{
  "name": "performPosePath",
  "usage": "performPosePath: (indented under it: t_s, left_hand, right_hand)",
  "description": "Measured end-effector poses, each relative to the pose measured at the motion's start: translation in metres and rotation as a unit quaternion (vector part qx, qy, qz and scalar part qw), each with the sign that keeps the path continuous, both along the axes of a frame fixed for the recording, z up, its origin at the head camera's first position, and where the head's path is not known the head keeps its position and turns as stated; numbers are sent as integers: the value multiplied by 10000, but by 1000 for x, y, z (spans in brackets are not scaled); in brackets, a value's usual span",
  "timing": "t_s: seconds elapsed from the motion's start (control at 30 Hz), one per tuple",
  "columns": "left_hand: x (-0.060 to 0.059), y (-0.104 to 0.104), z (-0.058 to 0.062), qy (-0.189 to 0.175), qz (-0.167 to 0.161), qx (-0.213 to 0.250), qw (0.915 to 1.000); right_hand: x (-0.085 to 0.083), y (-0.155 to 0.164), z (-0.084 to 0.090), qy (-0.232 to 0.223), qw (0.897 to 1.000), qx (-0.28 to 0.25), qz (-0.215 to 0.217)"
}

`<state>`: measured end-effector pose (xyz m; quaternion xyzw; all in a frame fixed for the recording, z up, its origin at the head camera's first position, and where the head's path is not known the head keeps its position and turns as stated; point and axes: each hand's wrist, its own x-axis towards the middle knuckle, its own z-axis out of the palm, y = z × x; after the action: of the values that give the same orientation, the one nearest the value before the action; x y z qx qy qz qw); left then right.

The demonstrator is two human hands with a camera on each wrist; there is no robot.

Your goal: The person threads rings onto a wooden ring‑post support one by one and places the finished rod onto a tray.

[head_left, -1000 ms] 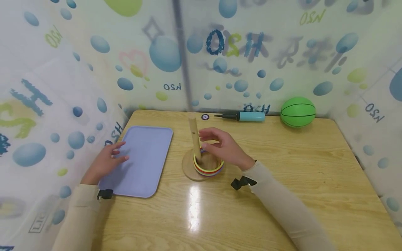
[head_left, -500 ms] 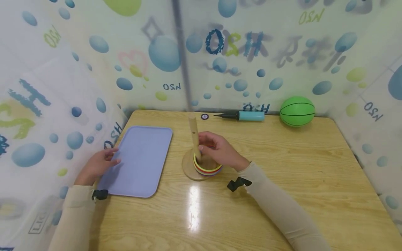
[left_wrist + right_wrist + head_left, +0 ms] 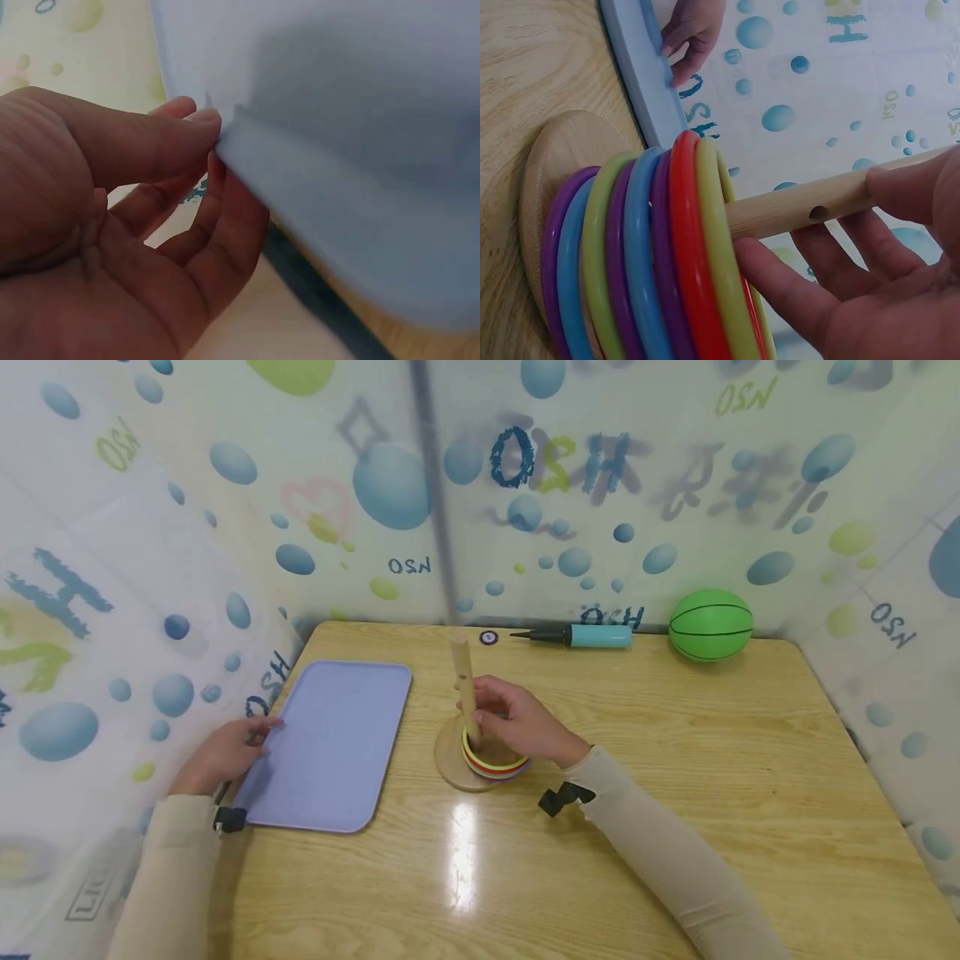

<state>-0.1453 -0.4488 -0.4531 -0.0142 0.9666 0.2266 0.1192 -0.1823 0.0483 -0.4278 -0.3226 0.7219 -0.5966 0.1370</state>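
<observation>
My left hand pinches the left edge of a pale blue-purple tray that lies on the table. In the left wrist view its thumb is at the tray rim, with other fingers underneath. My right hand holds the upright wooden post of a ring-toss stand. Its thumb is on the near side, and fingertips show past the far side. Around the post, a stack of coloured rings, yellow-green, red, purple and blue, leans off-centre on the round wooden base. The top ring lies just below the fingers.
Along the back edge of the wooden table lie a small dark round disc and a blue hand pump with a black nozzle. A green ball stands at the back right. Patterned curtains enclose the table.
My right hand has lowered onto the post, and its fingers have closed around it. The left hand has moved left and down from over the tray to grip its edge.
</observation>
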Motion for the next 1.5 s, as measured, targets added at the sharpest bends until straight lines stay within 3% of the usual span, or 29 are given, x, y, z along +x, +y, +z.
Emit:
performPosePath:
  t_s: [0.27, 0.53, 0.77, 1.1, 1.23, 1.5]
  left_hand:
    - [2, -5, 6, -110, -169, 90, 9998]
    - [3, 0, 2, -37, -207, 408, 9989]
    - [3, 7, -3, 27, -287, 594, 9978]
    - [2, 34, -8, -279, -282, 1518, 9876]
    - [0, 50, -8, -445, -282, 1687, 9843]
    - [-4, 78, -12, -163, -823, 1779, 9805]
  right_hand:
    - [0, -2, -1, -198, 9997, -105, -2]
    - [2, 2, 0, 283, 9996, 26, -84]
    - [4, 9, 12, 392, 9990, -203, -2]
    - [2, 12, 30, 371, 9974, -609, 17]
    - [2, 12, 36, 328, 9970, -697, 11]
    - [3, 5, 46, 311, 9966, -758, 20]
